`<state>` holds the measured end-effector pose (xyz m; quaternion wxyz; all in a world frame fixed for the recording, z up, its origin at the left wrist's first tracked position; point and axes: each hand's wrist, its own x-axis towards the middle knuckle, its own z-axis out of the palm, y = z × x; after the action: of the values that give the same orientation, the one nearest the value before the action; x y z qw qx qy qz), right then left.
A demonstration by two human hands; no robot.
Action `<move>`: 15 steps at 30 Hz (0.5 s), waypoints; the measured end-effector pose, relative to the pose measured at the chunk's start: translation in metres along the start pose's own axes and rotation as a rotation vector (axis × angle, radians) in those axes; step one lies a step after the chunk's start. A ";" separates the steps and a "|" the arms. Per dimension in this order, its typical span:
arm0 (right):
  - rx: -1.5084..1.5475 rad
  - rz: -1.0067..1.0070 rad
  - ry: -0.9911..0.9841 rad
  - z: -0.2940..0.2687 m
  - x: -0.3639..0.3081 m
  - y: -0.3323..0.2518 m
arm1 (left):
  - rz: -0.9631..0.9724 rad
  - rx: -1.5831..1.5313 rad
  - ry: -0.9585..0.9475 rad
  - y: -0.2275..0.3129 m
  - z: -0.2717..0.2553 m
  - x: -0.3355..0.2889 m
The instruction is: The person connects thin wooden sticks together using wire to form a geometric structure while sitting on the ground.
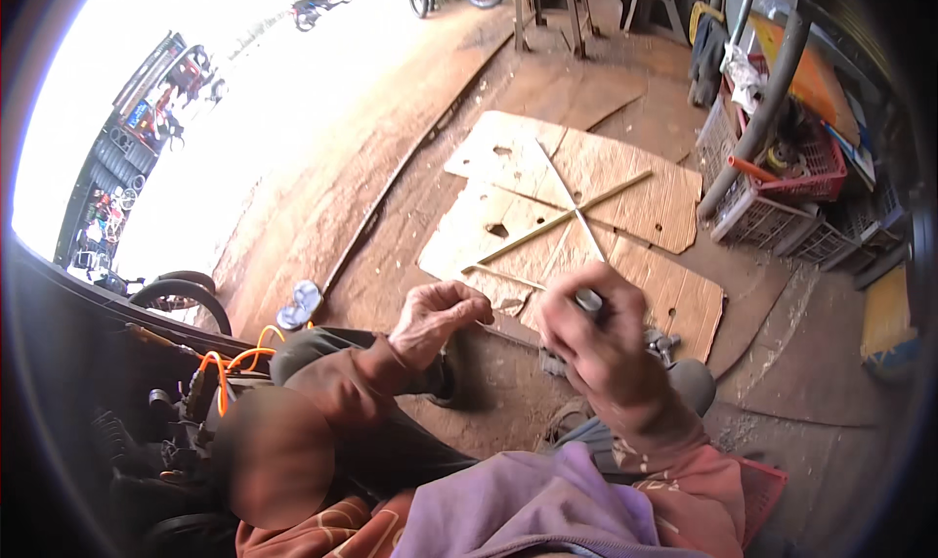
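My left hand (pixel 438 321) is closed in a pinch above my left knee. Whatever its fingertips hold, if anything, is too small to make out. My right hand (pixel 604 335) is wrapped round a dark tool with a round silvery end (pixel 588 301); the rest of the tool is hidden in the fist. Beyond both hands, two thin wooden strips (pixel 576 211) lie crossed in an X on flattened cardboard (pixel 635 216). A shorter strip (pixel 503 277) starts by the X's near left end and runs toward my right hand.
Grey metal pieces (pixel 660 345) lie beside my right knee. Plastic crates (pixel 757 211) with assorted items stand at the right. An orange hose (pixel 256 351) loops at the left, near a pale blue object (pixel 300 304). A wooden stand (pixel 552 11) is at the back.
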<state>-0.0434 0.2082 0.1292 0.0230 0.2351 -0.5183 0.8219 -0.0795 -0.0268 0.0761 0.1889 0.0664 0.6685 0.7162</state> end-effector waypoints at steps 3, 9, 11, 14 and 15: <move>0.171 -0.288 -0.322 0.037 0.009 -0.080 | -0.009 0.021 0.009 0.003 -0.013 -0.016; 0.353 -0.646 -0.433 0.090 -0.001 -0.123 | 0.027 -0.012 -0.017 -0.001 -0.005 -0.008; 0.321 -0.695 -0.620 0.091 0.006 -0.139 | 0.034 -0.017 -0.008 -0.003 -0.009 -0.008; 0.307 -0.532 -0.569 0.099 0.005 -0.154 | 0.067 -0.005 0.001 0.003 -0.008 -0.014; 0.295 -0.561 -0.574 0.101 0.006 -0.153 | 0.073 -0.008 0.001 0.003 -0.008 -0.015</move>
<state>0.0308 0.1907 0.2964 0.0666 0.5869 -0.2968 0.7504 -0.0694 -0.0398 0.0802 0.1626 0.0894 0.6628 0.7254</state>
